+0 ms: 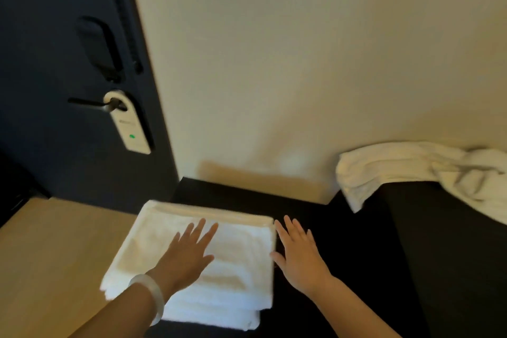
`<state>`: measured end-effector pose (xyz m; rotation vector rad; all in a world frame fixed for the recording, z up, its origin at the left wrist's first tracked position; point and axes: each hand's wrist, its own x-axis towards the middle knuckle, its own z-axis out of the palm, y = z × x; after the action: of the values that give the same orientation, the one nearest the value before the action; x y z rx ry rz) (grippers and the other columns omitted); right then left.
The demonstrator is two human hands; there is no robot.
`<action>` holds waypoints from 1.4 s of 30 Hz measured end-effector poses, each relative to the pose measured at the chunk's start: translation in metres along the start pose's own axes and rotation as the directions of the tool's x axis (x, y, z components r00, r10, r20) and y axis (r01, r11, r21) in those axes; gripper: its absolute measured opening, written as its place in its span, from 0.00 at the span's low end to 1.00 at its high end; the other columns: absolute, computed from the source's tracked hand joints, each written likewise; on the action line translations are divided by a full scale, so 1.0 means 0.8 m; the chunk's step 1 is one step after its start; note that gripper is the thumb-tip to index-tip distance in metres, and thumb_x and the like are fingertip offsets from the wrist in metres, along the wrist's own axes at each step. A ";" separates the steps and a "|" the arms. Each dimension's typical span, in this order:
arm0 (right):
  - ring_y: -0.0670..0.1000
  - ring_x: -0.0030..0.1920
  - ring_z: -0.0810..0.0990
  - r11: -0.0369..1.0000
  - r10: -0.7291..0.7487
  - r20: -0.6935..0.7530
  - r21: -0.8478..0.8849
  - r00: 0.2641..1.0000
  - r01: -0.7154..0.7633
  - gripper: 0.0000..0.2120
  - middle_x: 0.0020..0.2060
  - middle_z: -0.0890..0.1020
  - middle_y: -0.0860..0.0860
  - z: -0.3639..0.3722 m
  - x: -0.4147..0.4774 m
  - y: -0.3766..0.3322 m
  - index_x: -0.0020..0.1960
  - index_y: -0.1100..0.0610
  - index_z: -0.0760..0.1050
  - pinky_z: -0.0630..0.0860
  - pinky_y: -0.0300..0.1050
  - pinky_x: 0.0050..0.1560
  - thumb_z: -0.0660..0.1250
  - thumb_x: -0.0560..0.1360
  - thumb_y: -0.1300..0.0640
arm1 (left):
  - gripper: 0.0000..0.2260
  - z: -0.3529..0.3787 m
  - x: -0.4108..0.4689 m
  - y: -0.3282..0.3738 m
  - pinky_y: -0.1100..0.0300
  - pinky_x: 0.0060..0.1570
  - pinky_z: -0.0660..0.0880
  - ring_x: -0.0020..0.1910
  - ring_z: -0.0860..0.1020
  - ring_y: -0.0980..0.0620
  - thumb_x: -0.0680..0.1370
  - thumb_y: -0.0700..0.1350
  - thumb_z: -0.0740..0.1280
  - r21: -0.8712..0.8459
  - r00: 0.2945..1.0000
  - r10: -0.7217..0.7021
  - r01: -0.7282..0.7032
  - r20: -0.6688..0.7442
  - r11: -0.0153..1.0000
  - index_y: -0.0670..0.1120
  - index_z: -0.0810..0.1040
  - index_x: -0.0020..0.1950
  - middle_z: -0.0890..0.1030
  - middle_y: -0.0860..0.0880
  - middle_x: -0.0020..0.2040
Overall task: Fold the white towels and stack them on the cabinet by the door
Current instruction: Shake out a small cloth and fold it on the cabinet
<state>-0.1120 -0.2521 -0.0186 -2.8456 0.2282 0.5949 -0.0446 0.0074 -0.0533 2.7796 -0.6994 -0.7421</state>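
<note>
The fingers (198,231) of the left hand (189,252) are held straight and slightly spread, pressed flat on top of the folded towel stack (241,261); nothing is gripped. A pale bracelet (153,293) is worn at that wrist. The right hand (299,255) is likewise laid open, palm down, on the dark cabinet top (334,228) just at the stack's three o'clock edge, with the thumb at the hem; whether cloth is actually touched cannot be told.

The stack is seen squared at the cabinet's nine o'clock end, beside the dark door (55,63) and its hanger tag (129,129). This pile is judged finished and merely being smoothed.

The coming move turns on the unfolded towel (411,170), which is heaped at two o'clock from the right hand, on a raised dark block (439,228) against the wall (301,63). Its long axis runs roughly nine-to-three, one end drooping over the block's near corner. The right hand is clearly nearer. Open dark surface is left between stack and block for dragging it across.
</note>
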 end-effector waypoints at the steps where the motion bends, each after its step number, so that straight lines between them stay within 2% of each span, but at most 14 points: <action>1: 0.51 0.79 0.36 1.000 0.010 -0.025 0.004 1.000 -0.010 0.33 0.80 0.39 0.49 -0.022 -0.007 0.021 0.81 0.49 0.39 0.38 0.55 0.79 0.52 0.84 0.42 | 0.31 -0.014 0.007 0.024 0.48 0.76 0.43 0.80 0.41 0.46 0.84 0.57 0.53 0.012 0.999 0.028 -0.028 -0.016 1.000 0.59 0.35 0.79 0.37 0.51 0.80; 9: 0.51 0.80 0.40 0.992 0.124 -0.264 0.042 0.957 -0.117 0.32 0.81 0.42 0.50 -0.157 -0.079 0.245 0.81 0.51 0.44 0.42 0.51 0.79 0.55 0.84 0.44 | 0.25 -0.108 0.076 0.292 0.55 0.72 0.63 0.75 0.63 0.51 0.84 0.55 0.55 0.100 0.939 0.313 -0.301 -0.142 0.948 0.51 0.54 0.80 0.61 0.51 0.78; 14: 0.52 0.80 0.42 0.953 0.300 -0.357 0.156 0.885 -0.260 0.35 0.81 0.43 0.49 -0.205 -0.125 0.425 0.81 0.48 0.44 0.45 0.51 0.79 0.61 0.82 0.45 | 0.26 -0.109 0.125 0.511 0.56 0.73 0.62 0.75 0.62 0.52 0.83 0.54 0.58 0.088 0.879 0.434 -0.425 -0.199 0.901 0.52 0.56 0.80 0.59 0.53 0.78; 18: 0.54 0.80 0.41 0.925 0.369 -0.363 0.227 0.855 -0.303 0.39 0.80 0.41 0.49 -0.222 -0.132 0.554 0.81 0.46 0.41 0.44 0.52 0.79 0.62 0.81 0.45 | 0.29 -0.086 0.164 0.654 0.50 0.76 0.56 0.79 0.54 0.49 0.82 0.54 0.60 0.107 0.896 0.406 -0.392 -0.180 0.914 0.52 0.53 0.81 0.52 0.50 0.81; 21: 0.55 0.80 0.42 0.922 0.371 -0.369 0.256 0.852 -0.291 0.38 0.81 0.43 0.51 -0.228 -0.120 0.624 0.81 0.48 0.43 0.43 0.54 0.79 0.63 0.80 0.46 | 0.30 -0.073 0.189 0.723 0.50 0.76 0.56 0.79 0.51 0.48 0.83 0.53 0.60 0.058 0.909 0.358 -0.354 -0.214 0.933 0.51 0.51 0.81 0.48 0.50 0.81; 24: 0.57 0.79 0.48 0.928 0.367 -0.379 0.208 0.849 -0.309 0.35 0.80 0.51 0.51 -0.230 -0.101 0.667 0.81 0.48 0.49 0.49 0.52 0.78 0.63 0.80 0.44 | 0.31 -0.061 0.207 0.757 0.51 0.75 0.58 0.79 0.53 0.46 0.83 0.51 0.61 -0.112 0.936 0.273 -0.303 -0.222 0.947 0.50 0.49 0.81 0.47 0.49 0.81; 26: 0.56 0.75 0.59 0.924 0.380 -0.372 0.186 0.847 -0.333 0.28 0.75 0.63 0.48 -0.230 -0.088 0.680 0.77 0.44 0.59 0.57 0.52 0.73 0.61 0.79 0.43 | 0.34 -0.059 0.219 0.768 0.53 0.75 0.58 0.79 0.54 0.47 0.82 0.50 0.63 -0.252 0.947 0.216 -0.275 -0.239 0.928 0.49 0.47 0.81 0.46 0.49 0.81; 27: 0.55 0.71 0.63 0.931 0.364 -0.353 0.170 0.862 -0.324 0.23 0.70 0.69 0.47 -0.232 -0.084 0.682 0.73 0.42 0.66 0.61 0.51 0.69 0.61 0.79 0.43 | 0.35 -0.059 0.226 0.771 0.55 0.74 0.59 0.79 0.55 0.47 0.81 0.49 0.64 -0.318 0.950 0.186 -0.262 -0.250 0.911 0.48 0.46 0.81 0.48 0.48 0.81; 29: 0.54 0.62 0.72 0.945 0.308 -0.329 0.214 0.893 -0.247 0.06 0.56 0.76 0.47 -0.237 -0.084 0.683 0.54 0.42 0.77 0.68 0.49 0.62 0.64 0.78 0.46 | 0.37 -0.062 0.238 0.774 0.57 0.71 0.62 0.76 0.61 0.48 0.80 0.48 0.67 -0.437 0.961 0.133 -0.230 -0.241 0.869 0.50 0.47 0.81 0.56 0.48 0.80; 31: 0.55 0.50 0.80 0.902 0.274 -0.320 0.412 0.907 -0.127 0.06 0.44 0.81 0.51 -0.241 -0.096 0.683 0.40 0.51 0.78 0.77 0.50 0.53 0.69 0.76 0.53 | 0.37 -0.064 0.244 0.776 0.58 0.67 0.66 0.72 0.67 0.48 0.79 0.49 0.69 -0.486 0.971 0.132 -0.214 -0.199 0.847 0.52 0.49 0.81 0.64 0.47 0.76; 33: 0.53 0.42 0.80 0.800 0.338 -0.328 0.594 0.882 -0.086 0.05 0.38 0.81 0.53 -0.257 -0.116 0.686 0.39 0.57 0.78 0.77 0.45 0.44 0.71 0.74 0.59 | 0.32 -0.069 0.247 0.785 0.59 0.65 0.68 0.69 0.70 0.49 0.79 0.50 0.68 -0.464 0.970 0.175 -0.234 -0.168 0.854 0.54 0.55 0.79 0.69 0.48 0.73; 36: 0.46 0.35 0.74 0.714 0.419 -0.436 0.700 0.797 0.008 0.11 0.32 0.76 0.47 -0.304 -0.146 0.698 0.35 0.55 0.73 0.70 0.37 0.36 0.74 0.72 0.62 | 0.22 -0.099 0.237 0.814 0.61 0.63 0.66 0.67 0.72 0.48 0.82 0.52 0.64 -0.395 0.952 0.229 -0.294 -0.205 0.870 0.48 0.68 0.74 0.73 0.46 0.70; 39: 0.48 0.35 0.72 0.672 0.445 -0.568 0.723 0.693 0.160 0.11 0.31 0.76 0.49 -0.376 -0.179 0.708 0.37 0.55 0.73 0.67 0.32 0.32 0.71 0.74 0.66 | 0.16 -0.159 0.214 0.850 0.65 0.51 0.65 0.55 0.75 0.50 0.82 0.49 0.64 -0.458 0.868 0.271 -0.458 -0.417 0.762 0.46 0.76 0.67 0.76 0.48 0.58; 42: 0.46 0.34 0.74 0.696 0.398 -0.713 0.645 0.577 0.316 0.09 0.35 0.80 0.51 -0.452 -0.228 0.708 0.40 0.54 0.76 0.69 0.33 0.32 0.70 0.75 0.66 | 0.09 -0.219 0.188 0.880 0.69 0.44 0.66 0.53 0.76 0.51 0.80 0.50 0.66 -0.447 0.753 0.274 -0.598 -0.598 0.665 0.47 0.78 0.57 0.74 0.49 0.54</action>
<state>-0.2522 -0.8681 0.2732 -2.0527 0.5437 -0.7774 -0.1184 -0.6711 0.2347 1.9200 -0.8093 -0.0981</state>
